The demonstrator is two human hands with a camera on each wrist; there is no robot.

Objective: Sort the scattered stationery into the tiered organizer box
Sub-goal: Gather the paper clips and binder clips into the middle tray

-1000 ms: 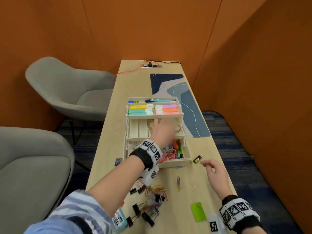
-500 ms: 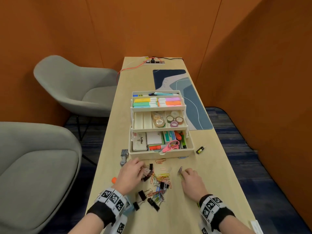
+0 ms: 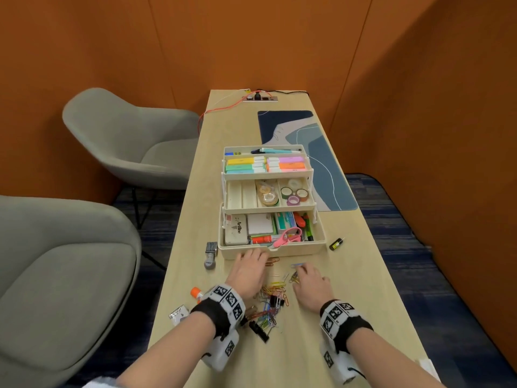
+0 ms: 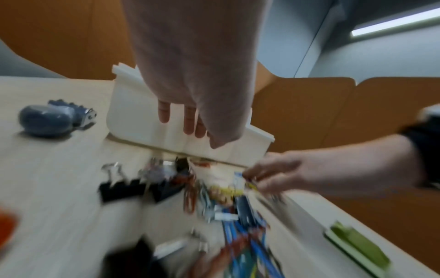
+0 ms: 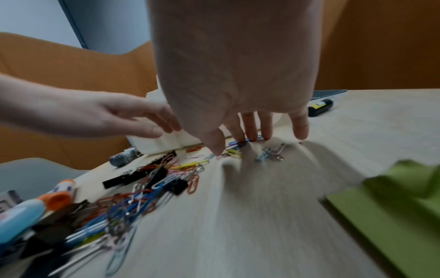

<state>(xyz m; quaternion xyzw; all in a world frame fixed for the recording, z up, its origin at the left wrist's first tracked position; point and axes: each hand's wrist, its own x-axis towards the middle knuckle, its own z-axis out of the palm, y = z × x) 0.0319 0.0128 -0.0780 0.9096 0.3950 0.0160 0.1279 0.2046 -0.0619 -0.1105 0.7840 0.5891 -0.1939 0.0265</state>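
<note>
Beige tabletop (image 3: 349, 317) carries both hands: the left hand (image 3: 249, 273) hangs slack, grip apart, by the organizer box (image 3: 296, 249); the right hand (image 3: 309, 287) presses spread fingers on scattered paper clips (image 5: 271, 153). Bare wood lies right. Both wrist views are blurred.

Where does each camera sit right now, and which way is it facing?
Head: on the head, looking forward and down the table at the organizer; both forearms, left hand and right hand show.
Left wrist: along the left hand toward the organizer's front wall; the right hand reaches in from the right.
Right wrist: along the right hand, fingers on paper clips; the left hand enters from the left.
Shared: both wrist views show the clip pile, the organizer and the grey stamp.
</note>
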